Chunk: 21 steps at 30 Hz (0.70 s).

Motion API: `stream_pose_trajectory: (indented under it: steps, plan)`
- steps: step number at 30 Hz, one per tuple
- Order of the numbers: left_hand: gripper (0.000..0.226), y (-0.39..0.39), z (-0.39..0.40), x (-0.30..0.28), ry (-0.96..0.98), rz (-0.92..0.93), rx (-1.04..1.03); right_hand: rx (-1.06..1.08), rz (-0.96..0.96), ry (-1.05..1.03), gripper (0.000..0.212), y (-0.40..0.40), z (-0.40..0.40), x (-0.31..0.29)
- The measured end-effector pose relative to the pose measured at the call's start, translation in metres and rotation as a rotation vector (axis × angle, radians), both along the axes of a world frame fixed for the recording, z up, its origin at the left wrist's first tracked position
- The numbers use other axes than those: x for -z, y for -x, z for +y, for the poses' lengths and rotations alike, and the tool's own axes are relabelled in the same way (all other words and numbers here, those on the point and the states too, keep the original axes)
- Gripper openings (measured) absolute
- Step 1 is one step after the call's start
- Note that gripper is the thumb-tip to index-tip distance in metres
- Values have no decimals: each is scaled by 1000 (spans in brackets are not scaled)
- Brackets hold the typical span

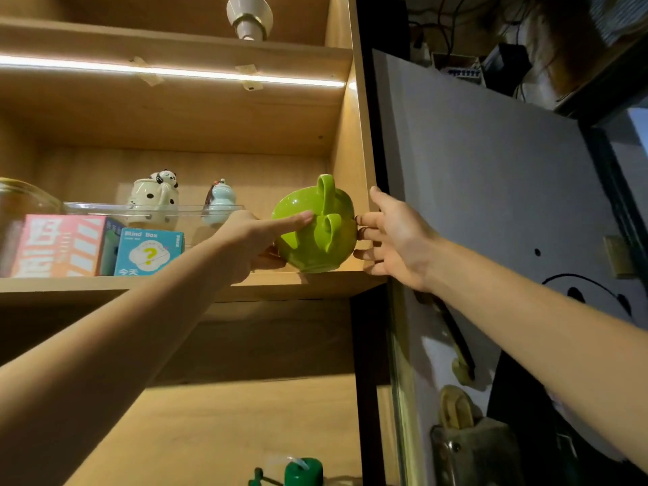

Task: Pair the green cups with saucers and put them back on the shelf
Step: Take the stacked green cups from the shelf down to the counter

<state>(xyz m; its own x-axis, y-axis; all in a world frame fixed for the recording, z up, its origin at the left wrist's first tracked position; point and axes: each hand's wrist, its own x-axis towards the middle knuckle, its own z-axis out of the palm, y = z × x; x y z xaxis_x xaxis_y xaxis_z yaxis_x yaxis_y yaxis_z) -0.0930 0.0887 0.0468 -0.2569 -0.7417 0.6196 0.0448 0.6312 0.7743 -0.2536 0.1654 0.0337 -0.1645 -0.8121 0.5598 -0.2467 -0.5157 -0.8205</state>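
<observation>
Two glossy green cups sit nested and tilted at the right end of the wooden shelf [140, 284]: the upper cup [298, 206] rests in the lower cup [308, 250], with both handles facing me. My left hand [252, 240] holds the stack from the left, index finger along the rim and thumb underneath. My right hand [396, 240] has its fingers spread, the tips pressing on the stack's right side next to the cabinet's side wall [354, 163]. No saucer shows.
Left of the cups stand a teal blind box [149, 252], a pink box [59, 245], a clear tray [115, 208] with a panda teapot [154, 198] and a pale blue figurine [219, 203]. A white door [491, 187] stands right. A dark green object [303, 471] sits below.
</observation>
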Motion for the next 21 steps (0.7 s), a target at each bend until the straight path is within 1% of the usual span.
stream_pose_trajectory:
  steps: [2,4,6,8,9,10,11,12,13,15,16,17,19,21]
  plan:
    - [94,-3,12,11,21,18,6,-44,-36,-12,66,0,12,8]
    - [92,-8,24,25,5,62,23,-79,-103,-10,66,-1,24,20]
    - [96,-12,30,41,-41,83,51,-92,-204,-20,65,-1,32,29]
    - [94,-14,38,71,-60,64,58,-107,-274,-37,63,1,41,55]
    - [90,-13,40,90,-55,70,65,-111,-286,-39,62,2,44,71]
    - [86,-11,40,97,-28,60,49,-116,-280,-50,60,2,42,77]
    - [83,-13,50,124,-79,11,36,-113,-319,-145,58,-1,46,103]
    - [77,-15,62,154,-124,-13,-1,-79,-371,-224,56,-8,54,133]
    - [65,-13,59,166,-119,-9,-1,-89,-394,-215,54,-7,53,143]
    - [30,-9,57,193,-113,50,-4,-96,-429,-201,51,-9,48,163]
    - [21,-8,60,206,-96,65,7,-87,-453,-204,49,-10,46,175]
    - [21,-6,60,223,-89,66,42,-87,-485,-223,46,-10,44,188]
    - [33,-6,65,256,-117,87,72,-76,-567,-263,39,-13,46,216]
    - [36,-8,69,294,-132,72,24,-49,-597,-295,34,-13,48,251]
